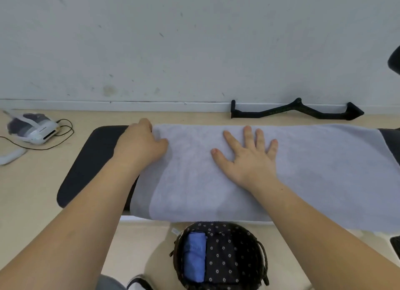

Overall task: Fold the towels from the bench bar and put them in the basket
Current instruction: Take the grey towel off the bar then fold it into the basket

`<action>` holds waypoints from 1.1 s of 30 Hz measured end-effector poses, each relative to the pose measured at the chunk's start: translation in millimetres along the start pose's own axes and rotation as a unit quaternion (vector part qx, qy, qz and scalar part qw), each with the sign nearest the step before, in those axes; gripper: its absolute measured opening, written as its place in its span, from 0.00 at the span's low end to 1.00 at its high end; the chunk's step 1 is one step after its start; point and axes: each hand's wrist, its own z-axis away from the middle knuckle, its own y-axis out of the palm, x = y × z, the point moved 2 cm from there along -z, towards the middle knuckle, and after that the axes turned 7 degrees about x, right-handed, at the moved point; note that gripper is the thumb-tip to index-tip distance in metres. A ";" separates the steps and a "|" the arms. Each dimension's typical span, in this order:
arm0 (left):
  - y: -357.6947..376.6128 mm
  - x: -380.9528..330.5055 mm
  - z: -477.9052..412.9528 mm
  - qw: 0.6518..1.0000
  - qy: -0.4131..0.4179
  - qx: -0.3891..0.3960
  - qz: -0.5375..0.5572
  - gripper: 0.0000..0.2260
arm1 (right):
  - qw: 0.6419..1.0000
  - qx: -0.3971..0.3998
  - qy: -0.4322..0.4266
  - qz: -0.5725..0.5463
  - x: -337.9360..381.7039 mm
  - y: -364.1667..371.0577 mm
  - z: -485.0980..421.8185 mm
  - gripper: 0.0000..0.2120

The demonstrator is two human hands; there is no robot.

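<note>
Fingers (247, 136) of the right hand (249, 157) are straight and spread apart, palm down, pressing flat on the grey towel (313, 170) near the middle of the bench (91, 160). Left hand (142, 142) sits at the towel's far left corner, toward the bench's left end; its fingers (145, 123) are curled down over the cloth edge and the thumb lies on top of the cloth, so the hand grips that corner, though the fingertips themselves are hidden. Grey towel lies spread lengthwise over the bench top, covering it from a little inside the left end to past the right edge of the view, with its near edge hanging over the bench's near side. At the towel's left end a lower layer shows beside the upper one, indicating the cloth is doubled. Left end of the black bench pad is uncovered. Basket (177, 259), dark wicker with a flower-print lining, stands on the floor just in front of the bench's near side; a folded blue towel (194, 259) stands in its left part. Beyond the bench, against the wall (194, 41), lies a black handle bar (296, 111). Left of the bench, a white device (32, 127) with a thin black cable (71, 130) rests on the floor (28, 192).
</note>
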 end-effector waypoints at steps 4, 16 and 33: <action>3.7 -3.4 24.6 0.994 -0.024 0.104 0.028 0.12 | 0.996 -0.069 -0.037 -0.030 5.1 -4.5 11.1 0.30; 18.9 -40.7 67.0 0.992 0.074 0.008 -0.106 0.26 | 0.982 -0.045 -0.114 -0.145 15.3 4.5 42.8 0.25; 142.6 -203.3 122.5 0.924 0.338 0.118 -0.133 0.30 | 0.975 -0.083 0.159 -0.133 -221.1 -32.0 98.5 0.28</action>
